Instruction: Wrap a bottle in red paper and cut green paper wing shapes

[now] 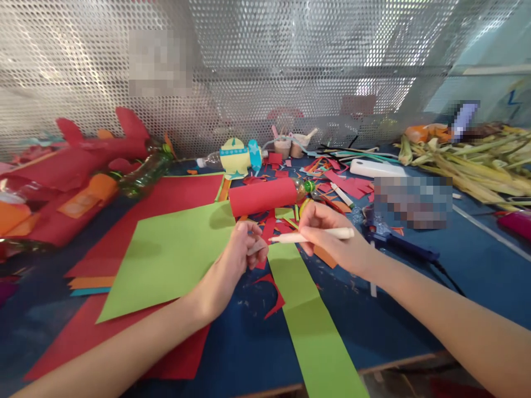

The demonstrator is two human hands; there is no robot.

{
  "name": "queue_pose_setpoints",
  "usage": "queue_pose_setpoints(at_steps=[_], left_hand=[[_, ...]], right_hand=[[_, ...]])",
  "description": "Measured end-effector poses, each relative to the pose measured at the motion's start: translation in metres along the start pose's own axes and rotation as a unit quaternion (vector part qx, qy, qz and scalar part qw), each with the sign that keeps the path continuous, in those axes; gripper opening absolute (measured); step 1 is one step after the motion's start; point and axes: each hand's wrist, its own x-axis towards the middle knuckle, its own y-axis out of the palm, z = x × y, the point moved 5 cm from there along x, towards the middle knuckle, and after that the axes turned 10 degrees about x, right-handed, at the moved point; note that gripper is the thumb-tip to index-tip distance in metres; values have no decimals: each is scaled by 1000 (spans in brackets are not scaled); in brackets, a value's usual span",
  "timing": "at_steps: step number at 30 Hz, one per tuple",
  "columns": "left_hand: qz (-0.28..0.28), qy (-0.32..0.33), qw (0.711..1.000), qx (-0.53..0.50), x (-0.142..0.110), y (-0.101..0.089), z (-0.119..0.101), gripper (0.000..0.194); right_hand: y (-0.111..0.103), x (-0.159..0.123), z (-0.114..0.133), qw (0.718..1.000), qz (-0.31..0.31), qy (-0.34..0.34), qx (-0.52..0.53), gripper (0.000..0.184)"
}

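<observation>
My right hand (326, 235) grips a white marker (334, 234), its narrow tip pointing left. Close to that tip, my left hand (249, 243) is closed around a small pale piece (256, 247) that looks like the marker's cap, mostly covered by the fingers. Below the hands a long green paper strip (311, 309) runs over the table's front edge. A bottle wrapped in red paper (265, 196) lies just behind both hands. Left of them, a large green sheet (178, 249) rests on red paper (120, 243). A curved red scrap (276, 296) touches the strip's left side.
Red paper-covered bottles (83, 171) crowd the left. Behind are a yellow-and-blue decorated bottle (234, 158) and small cups (290, 146) against a perforated metal wall (269, 66). A blue glue gun (398, 240) with a cord and dry husks (473, 171) lie right. Paper scraps litter the middle.
</observation>
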Motion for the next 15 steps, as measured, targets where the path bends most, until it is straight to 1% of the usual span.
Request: queue_pose_setpoints(at_steps=[3,6,9,12,15], left_hand=[[16,8,999,27,-2,2,3,40],[24,17,997,74,-5,2,5,44],[28,27,992,119,-9,2,4,43],[56,46,982,173,-14,4,0,43],[82,66,968,229,-19,7,-4,48]], right_hand=[[3,-3,-3,999,11,22,-24,13],[6,-4,-7,998,26,41,-44,13],[9,-5,-8,996,40,57,-64,13],[13,-6,-8,994,45,59,-84,13],[18,-8,-10,993,55,61,-84,14]])
